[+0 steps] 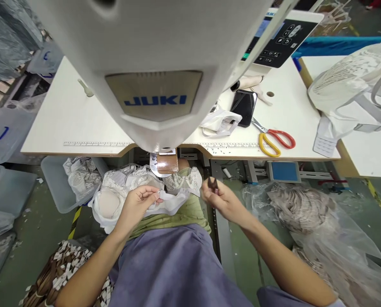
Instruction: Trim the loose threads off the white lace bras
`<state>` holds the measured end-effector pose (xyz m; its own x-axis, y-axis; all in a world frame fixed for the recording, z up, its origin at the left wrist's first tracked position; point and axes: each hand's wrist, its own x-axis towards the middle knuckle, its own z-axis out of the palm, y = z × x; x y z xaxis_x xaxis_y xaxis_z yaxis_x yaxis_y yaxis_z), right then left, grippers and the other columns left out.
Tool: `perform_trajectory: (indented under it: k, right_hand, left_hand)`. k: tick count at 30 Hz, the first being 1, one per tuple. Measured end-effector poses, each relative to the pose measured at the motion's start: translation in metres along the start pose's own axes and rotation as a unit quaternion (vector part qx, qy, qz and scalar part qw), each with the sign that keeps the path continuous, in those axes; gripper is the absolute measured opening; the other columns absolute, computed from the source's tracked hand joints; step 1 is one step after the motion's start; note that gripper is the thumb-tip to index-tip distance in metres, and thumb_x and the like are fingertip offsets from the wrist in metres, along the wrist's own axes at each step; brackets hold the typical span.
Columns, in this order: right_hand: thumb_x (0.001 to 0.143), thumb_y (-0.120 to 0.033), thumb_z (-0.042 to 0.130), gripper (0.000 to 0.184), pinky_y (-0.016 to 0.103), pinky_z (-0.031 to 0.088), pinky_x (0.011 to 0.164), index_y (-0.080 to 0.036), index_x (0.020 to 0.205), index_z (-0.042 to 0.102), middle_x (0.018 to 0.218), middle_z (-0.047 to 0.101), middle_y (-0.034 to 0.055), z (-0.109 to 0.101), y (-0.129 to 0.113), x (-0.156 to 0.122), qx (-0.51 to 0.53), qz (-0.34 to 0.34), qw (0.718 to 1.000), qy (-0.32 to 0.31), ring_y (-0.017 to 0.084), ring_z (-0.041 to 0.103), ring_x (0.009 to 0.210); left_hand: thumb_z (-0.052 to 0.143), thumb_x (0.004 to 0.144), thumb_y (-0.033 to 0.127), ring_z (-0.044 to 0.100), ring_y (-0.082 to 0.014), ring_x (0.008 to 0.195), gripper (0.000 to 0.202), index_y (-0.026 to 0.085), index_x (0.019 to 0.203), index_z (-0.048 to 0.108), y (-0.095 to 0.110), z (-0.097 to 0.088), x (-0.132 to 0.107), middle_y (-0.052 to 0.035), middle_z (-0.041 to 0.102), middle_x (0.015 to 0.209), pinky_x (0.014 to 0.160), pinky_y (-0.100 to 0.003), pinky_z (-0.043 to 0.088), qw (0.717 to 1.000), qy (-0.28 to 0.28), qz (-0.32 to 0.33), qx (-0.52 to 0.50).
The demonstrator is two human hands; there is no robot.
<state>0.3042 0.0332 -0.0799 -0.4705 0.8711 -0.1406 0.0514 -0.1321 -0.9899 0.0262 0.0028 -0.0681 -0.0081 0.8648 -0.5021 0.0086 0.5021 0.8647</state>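
Note:
A white lace bra [136, 187] lies in my lap under the head of a white JUKI sewing machine [155, 64]. My left hand [139, 202] pinches a white strap or edge of that bra between thumb and fingers. To its right, my right hand [217, 196] is closed on a small dark tool [212, 183], perhaps thread snips, held just clear of the fabric. The machine's needle plate [165, 164] sits right above the bra.
Red and yellow scissors [275, 140], a black phone [244, 106], a white fabric piece [219, 121] and a control panel [281, 40] are on the white table [75, 115]. More white bras [347, 81] lie far right. Plastic bags of parts [299, 209] and bins [54, 187] are on the floor.

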Motion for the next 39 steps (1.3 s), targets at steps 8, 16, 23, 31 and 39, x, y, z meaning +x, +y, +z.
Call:
perform_trajectory:
  k: [8, 16, 23, 31, 39]
  right_hand:
    - [0.095, -0.032, 0.039, 0.015, 0.031, 0.039, 0.063, -0.022, 0.089, 0.05, 0.074, 0.06, 0.0056, -0.119, 0.018, 0.016, -0.463, 0.043, 0.822, 0.329, 0.021, 0.054, 0.067]
    - [0.094, -0.033, 0.052, 0.037, 0.045, 0.041, 0.098, -0.009, 0.12, 0.062, 0.127, 0.06, 0.0253, -0.166, -0.01, 0.074, -0.546, 0.011, 0.757, 0.359, 0.034, 0.053, 0.117]
    - [0.092, -0.065, 0.053, 0.043, 0.034, 0.052, 0.069, -0.026, 0.098, 0.068, 0.087, 0.065, 0.0075, -0.015, -0.01, -0.012, -0.197, -0.184, 0.963, 0.026, 0.024, 0.062, 0.081]
    - [0.104, -0.063, 0.031, 0.061, 0.027, 0.037, 0.053, -0.022, 0.065, 0.054, 0.057, 0.048, -0.0007, 0.028, -0.06, -0.017, -0.131, -0.248, 0.959, 0.045, 0.014, 0.047, 0.053]
    - [0.107, -0.045, 0.038, 0.048, 0.028, 0.032, 0.058, -0.02, 0.069, 0.051, 0.064, 0.054, 0.0006, 0.026, -0.056, -0.005, -0.331, -0.271, 0.901, 0.076, 0.015, 0.045, 0.061]
  left_hand:
    - [0.075, 0.079, 0.046, 0.074, -0.0234, 0.071, 0.031, 0.018, 0.091, 0.074, 0.018, -0.019, -0.005, -0.0065, 0.077, 0.077, 0.064, -0.029, 0.056, 0.987, 0.003, 0.069, 0.143]
    - [0.049, 0.087, 0.014, 0.065, -0.0176, 0.069, 0.02, 0.022, 0.084, 0.066, 0.088, 0.067, -0.046, -0.0014, 0.069, 0.076, 0.063, -0.026, 0.046, 0.821, -0.24, 0.335, 0.396]
    - [0.051, 0.079, 0.006, 0.064, -0.0172, 0.067, 0.021, 0.023, 0.08, 0.062, 0.142, 0.094, -0.061, -0.0021, 0.072, 0.076, 0.068, -0.029, 0.048, 0.778, -0.323, 0.422, 0.335]
    - [0.062, 0.089, 0.033, 0.064, -0.0272, 0.099, 0.026, 0.023, 0.113, 0.061, 0.121, 0.08, -0.045, -0.0094, 0.07, 0.102, 0.091, -0.039, 0.048, 0.872, -0.057, 0.385, 0.298]
    - [0.043, 0.105, 0.035, 0.055, -0.0156, 0.071, 0.032, 0.021, 0.078, 0.054, 0.082, 0.063, -0.032, 0.0002, 0.058, 0.074, 0.066, -0.028, 0.037, 0.891, -0.087, 0.332, 0.296]
